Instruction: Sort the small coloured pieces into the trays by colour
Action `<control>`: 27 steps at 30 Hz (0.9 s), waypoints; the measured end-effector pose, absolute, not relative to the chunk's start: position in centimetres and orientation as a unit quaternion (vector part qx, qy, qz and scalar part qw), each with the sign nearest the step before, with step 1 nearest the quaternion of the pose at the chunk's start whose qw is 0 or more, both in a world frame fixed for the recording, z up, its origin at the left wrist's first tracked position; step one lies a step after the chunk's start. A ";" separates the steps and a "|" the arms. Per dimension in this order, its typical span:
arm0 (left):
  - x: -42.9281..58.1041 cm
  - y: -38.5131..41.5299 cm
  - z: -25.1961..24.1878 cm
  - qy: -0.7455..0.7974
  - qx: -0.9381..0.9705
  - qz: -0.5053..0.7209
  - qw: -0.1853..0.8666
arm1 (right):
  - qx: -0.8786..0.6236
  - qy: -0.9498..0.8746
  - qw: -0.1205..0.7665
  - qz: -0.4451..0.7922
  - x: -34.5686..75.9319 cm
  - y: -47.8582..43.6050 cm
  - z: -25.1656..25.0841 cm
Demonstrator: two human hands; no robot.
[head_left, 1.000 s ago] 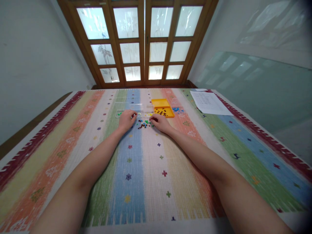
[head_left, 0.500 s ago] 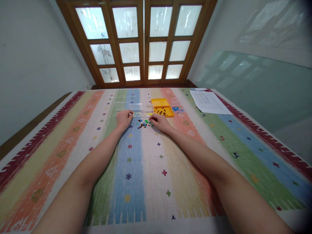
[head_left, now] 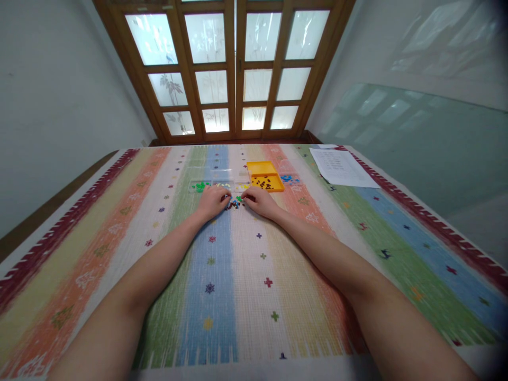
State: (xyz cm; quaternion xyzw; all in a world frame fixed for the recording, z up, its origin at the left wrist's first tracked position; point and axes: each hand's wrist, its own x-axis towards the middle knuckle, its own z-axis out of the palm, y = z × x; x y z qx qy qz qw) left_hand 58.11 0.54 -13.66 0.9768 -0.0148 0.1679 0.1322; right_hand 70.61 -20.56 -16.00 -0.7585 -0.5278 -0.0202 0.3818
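Observation:
A small pile of mixed pieces (head_left: 234,205), dark, blue and green, lies on the tablecloth between my hands. My left hand (head_left: 213,203) is at the pile's left side, thumb and fingertips pinched together. On the right side, my right hand (head_left: 259,201) has its fingers closed beside a few green pieces (head_left: 238,198). Anything held in either pinch is too small to make out. Behind the hands, an opened yellow box (head_left: 281,183) contains dark brown pieces (head_left: 264,182). Clear boxes hold green pieces (head_left: 200,187), pale pieces partly hidden by my left hand, yellow pieces (head_left: 244,187) and blue pieces (head_left: 289,180).
A striped, patterned tablecloth (head_left: 250,317) covers the table. Printed paper (head_left: 341,166) lies at the back right. Beyond the table's far edge are wooden doors with glass panes (head_left: 256,84), and a glass sheet (head_left: 420,132) leans along the right wall.
My left hand has moved right and nearer, from the clear box with green pieces to the pile, uncovering that box. The right hand has shifted slightly left toward the pile.

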 end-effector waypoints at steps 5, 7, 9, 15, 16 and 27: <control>58.2 0.7 -13.9 -0.017 0.978 0.161 0.129 | -0.743 -0.591 0.314 -0.007 69.1 -20.8 -14.9; 58.1 0.6 -13.9 -0.019 0.978 0.162 0.131 | -0.743 -0.599 0.297 -0.009 68.8 -20.8 -14.7; 58.0 0.6 -13.8 -0.022 0.978 0.163 0.129 | -0.745 -0.602 0.285 -0.018 68.8 -20.9 -14.7; 57.8 0.4 -13.5 -0.020 0.977 0.164 0.134 | -0.745 -0.608 0.272 -0.037 69.1 -20.9 -14.9; 57.8 0.4 -13.5 -0.018 0.977 0.165 0.134 | -0.745 -0.608 0.271 -0.038 69.1 -20.9 -14.9; 57.5 0.5 -13.4 -0.018 0.978 0.169 0.121 | -0.742 -0.611 0.273 -0.028 68.9 -20.9 -15.0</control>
